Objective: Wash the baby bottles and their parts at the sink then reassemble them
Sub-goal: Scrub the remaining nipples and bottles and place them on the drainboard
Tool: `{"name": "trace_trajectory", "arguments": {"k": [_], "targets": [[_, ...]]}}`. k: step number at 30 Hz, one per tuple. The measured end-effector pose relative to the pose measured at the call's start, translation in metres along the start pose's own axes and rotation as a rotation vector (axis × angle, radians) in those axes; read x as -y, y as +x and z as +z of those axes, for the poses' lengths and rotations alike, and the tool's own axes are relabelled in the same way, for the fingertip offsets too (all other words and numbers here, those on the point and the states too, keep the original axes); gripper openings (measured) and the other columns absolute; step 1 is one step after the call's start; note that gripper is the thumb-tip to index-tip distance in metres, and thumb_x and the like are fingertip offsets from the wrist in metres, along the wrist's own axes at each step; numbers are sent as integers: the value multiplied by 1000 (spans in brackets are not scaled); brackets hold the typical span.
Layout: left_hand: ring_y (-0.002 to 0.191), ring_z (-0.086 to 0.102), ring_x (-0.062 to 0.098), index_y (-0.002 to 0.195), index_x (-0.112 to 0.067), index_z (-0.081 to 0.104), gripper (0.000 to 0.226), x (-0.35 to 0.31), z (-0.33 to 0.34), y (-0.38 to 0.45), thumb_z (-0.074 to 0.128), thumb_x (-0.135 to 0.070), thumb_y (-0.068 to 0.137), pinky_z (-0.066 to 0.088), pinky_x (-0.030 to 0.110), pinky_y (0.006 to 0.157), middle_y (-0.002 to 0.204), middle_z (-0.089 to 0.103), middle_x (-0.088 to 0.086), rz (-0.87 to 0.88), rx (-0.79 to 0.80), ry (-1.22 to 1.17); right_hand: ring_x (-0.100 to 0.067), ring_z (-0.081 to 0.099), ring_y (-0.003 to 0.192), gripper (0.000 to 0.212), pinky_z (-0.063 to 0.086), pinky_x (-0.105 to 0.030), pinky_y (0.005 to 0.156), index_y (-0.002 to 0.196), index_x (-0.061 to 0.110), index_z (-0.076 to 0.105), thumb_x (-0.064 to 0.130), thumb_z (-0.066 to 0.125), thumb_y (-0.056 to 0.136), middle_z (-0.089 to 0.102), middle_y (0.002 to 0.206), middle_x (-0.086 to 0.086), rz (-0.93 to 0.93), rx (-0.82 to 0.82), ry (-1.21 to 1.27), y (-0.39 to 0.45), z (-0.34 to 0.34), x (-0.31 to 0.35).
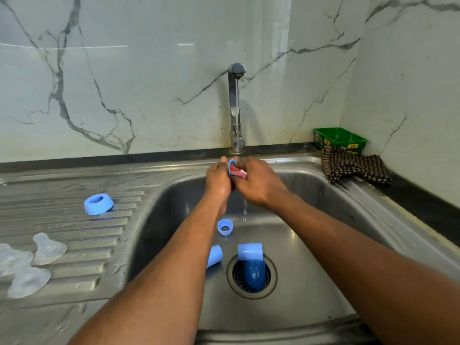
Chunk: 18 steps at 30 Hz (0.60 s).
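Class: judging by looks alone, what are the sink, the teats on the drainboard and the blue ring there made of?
Sink: likely stainless steel, brushed grey sheen.
Teats: probably silicone, cloudy and translucent.
Blue ring: seemingly plastic, matte, ridged edge.

Your left hand [219, 179] and right hand [258, 181] met, fingers curled, both forearms stretched forward.

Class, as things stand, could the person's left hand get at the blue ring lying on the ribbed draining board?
Probably not yet: the left hand grips another blue ring under the tap. The path to the blue ring on the draining board looks clear once it lets go.
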<state>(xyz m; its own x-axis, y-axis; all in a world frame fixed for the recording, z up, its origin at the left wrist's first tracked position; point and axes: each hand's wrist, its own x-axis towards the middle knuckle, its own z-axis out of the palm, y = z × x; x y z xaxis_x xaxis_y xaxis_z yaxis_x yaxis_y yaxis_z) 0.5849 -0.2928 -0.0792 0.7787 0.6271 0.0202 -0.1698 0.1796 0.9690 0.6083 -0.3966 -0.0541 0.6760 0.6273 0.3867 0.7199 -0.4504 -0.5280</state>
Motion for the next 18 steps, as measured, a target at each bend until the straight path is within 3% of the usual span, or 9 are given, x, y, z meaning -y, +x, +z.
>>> {"name": "trace_trajectory", "arguments": {"k": [4, 6, 8, 11, 13, 17, 18], "targets": [[92, 63, 26, 105, -7, 65, 33, -24, -5, -20, 40, -28, 106, 52, 39, 90, 100, 67, 15, -11, -198, -2, -21, 58, 80, 25, 40, -31, 66, 86, 21, 73, 41, 59, 89, 56, 82, 0, -43, -113, -12, -19, -10, 24], [95, 64, 31, 106, -3, 66, 33, -39, -20, -31, 44, -27, 105, 50, 39, 83, 102, 67, 18, -42, -263, 63, -26, 60, 85, 43, 47, -36, 70, 94, 22, 75, 55, 52, 81, 60, 87, -3, -98, -121, -59, -25, -10, 40], [101, 65, 39, 103, 2, 68, 35, -56, -48, -44, 46, -26, 103, 47, 38, 75, 107, 68, 26, 43, -274, 237, -29, 62, 88, 54, 50, -39, 73, 98, 24, 75, 60, 43, 75, 63, 90, -6, -158, -82, -79, -30, -4, 61], [100, 64, 35, 88, -10, 64, 24, -86, -96, -68, 53, -27, 99, 38, 29, 70, 103, 69, 21, 237, -205, 625, -32, 63, 93, 49, 49, -35, 72, 107, 29, 73, 51, 44, 74, 60, 98, -4, -209, -4, -152, -43, 6, 91], [101, 63, 26, 95, -15, 64, 16, -98, -128, -85, 60, -30, 95, 37, 25, 73, 106, 69, 10, 293, -234, 781, -30, 61, 105, 45, 46, -35, 78, 118, 35, 68, 48, 49, 80, 58, 107, -1, -241, 125, -249, -54, 16, 109], [112, 59, 27, 113, -15, 64, 25, -88, -167, -99, 63, -29, 93, 44, 29, 87, 121, 63, 8, 304, -306, 988, -21, 58, 111, 30, 37, -24, 78, 110, 35, 72, 20, 59, 87, 53, 79, 21, -212, 326, -208, -63, 34, 132], [113, 59, 28, 115, -16, 64, 26, -83, -169, -100, 63, -30, 93, 45, 32, 90, 123, 61, 8, 304, -311, 1038, -20, 57, 113, 33, 37, -23, 79, 111, 34, 72, 18, 58, 87, 57, 84, 20, -226, 328, -232, -65, 38, 131]]}}
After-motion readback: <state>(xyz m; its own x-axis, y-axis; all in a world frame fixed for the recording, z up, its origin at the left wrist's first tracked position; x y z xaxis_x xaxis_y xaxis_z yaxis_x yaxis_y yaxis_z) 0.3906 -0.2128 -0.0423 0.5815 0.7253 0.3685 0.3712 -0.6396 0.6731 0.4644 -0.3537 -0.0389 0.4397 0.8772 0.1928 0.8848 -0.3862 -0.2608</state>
